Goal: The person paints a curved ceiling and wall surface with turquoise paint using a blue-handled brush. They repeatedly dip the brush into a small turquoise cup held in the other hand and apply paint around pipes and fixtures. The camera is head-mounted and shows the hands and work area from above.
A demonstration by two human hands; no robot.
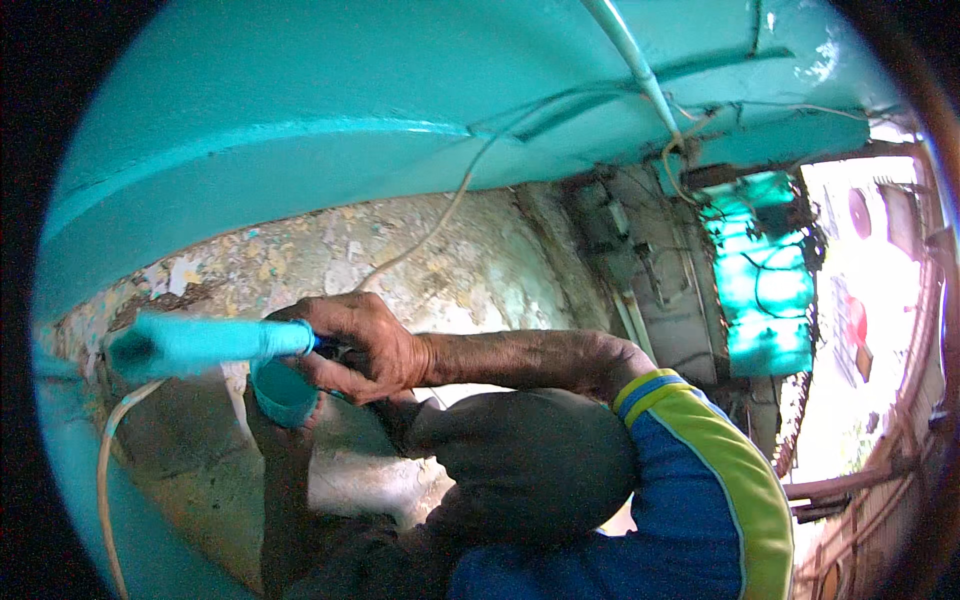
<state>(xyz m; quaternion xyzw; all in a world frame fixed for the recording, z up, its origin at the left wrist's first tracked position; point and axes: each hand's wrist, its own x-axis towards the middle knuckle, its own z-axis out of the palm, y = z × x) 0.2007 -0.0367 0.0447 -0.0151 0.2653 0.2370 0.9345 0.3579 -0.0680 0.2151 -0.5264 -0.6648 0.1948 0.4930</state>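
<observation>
My right hand (360, 349) grips the handle end of a small paint roller (217, 341). Turquoise paint coats the roller, which points left and is blurred at its far end. Just beneath it, my left hand (281, 439) holds a small cup (289, 394) with turquoise paint on its inside. Fingers of the right hand are close to the cup's rim; whether they touch it I cannot tell. Much of the left hand is in shadow or behind the cup. My bent knee (532, 465) in dark trousers is below the right forearm.
Turquoise-painted surface (300, 67) spans the top. Below it is a rough, flaking wall (420, 247). A loose cable (450, 210) crosses both, and a pipe (637, 67) runs down from the top. Another cable (105, 480) hangs at left. Green sheeting (761, 300) borders a bright opening at right.
</observation>
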